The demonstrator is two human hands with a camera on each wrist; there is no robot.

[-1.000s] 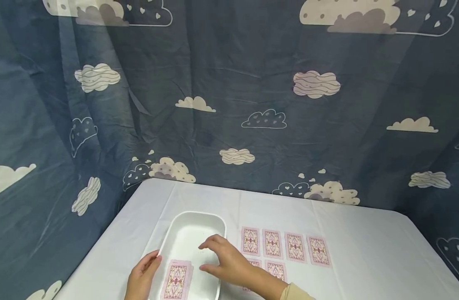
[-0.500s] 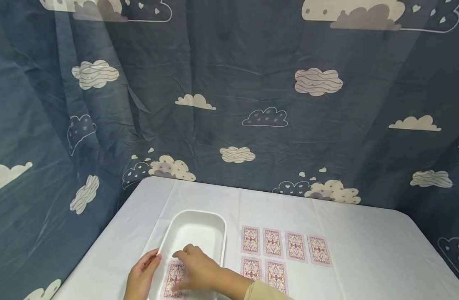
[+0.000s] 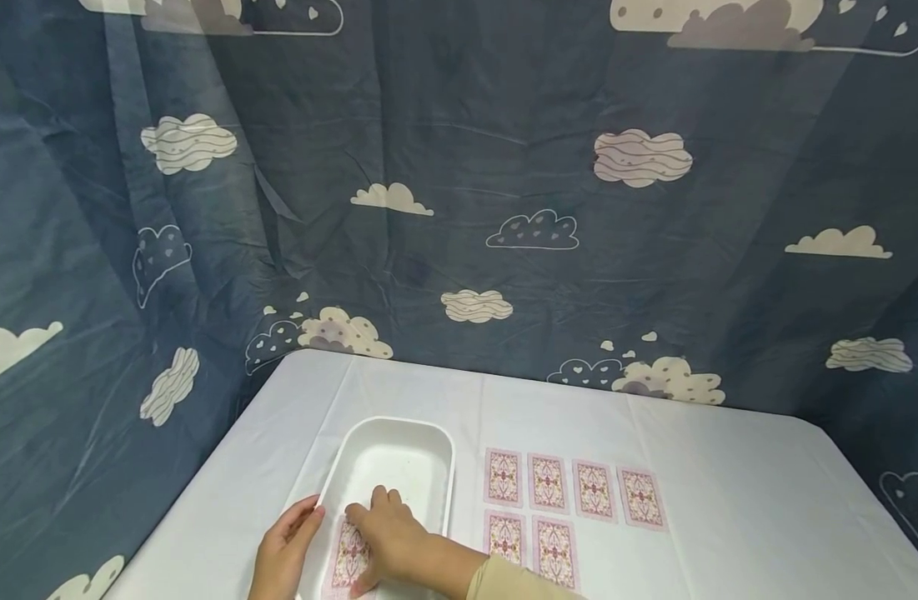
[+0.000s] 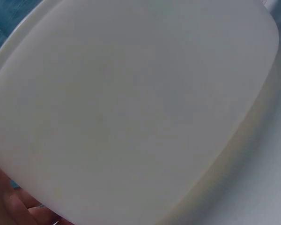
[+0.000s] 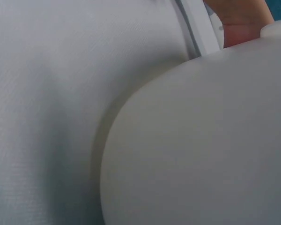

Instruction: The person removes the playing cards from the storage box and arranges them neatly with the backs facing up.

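My left hand (image 3: pixel 284 552) holds the left rim of a white tray (image 3: pixel 449 479) between thumb and fingers. Inside the tray, near its front, a stack of playing cards (image 3: pixel 351 554) lies face down, with red patterned backs and pink borders. My right hand (image 3: pixel 394 537) reaches over the stack's right side. Its thumb and fingertips touch the top card at opposite ends in a pinch; how many cards it grips is hidden. In the left wrist view, fingers (image 4: pixel 18 206) show at the lower left corner. The right wrist view catches part of the right hand (image 5: pixel 241 21) beside the tray's edge (image 5: pixel 201 26).
Several face-down cards (image 3: pixel 547 483) form a row right of the tray on the white table (image 3: pixel 736 492). Two more (image 3: pixel 554 552) lie nearer in a second row, partly behind the right sleeve (image 3: pixel 514 581). A dark cloud-print cloth (image 3: pixel 428 125) hangs behind. Large pale rounded surfaces fill both wrist views.
My right hand has moved left and down from above the tray's middle onto the card stack, and its thumb and fingers have closed in. My left hand stays on the rim.
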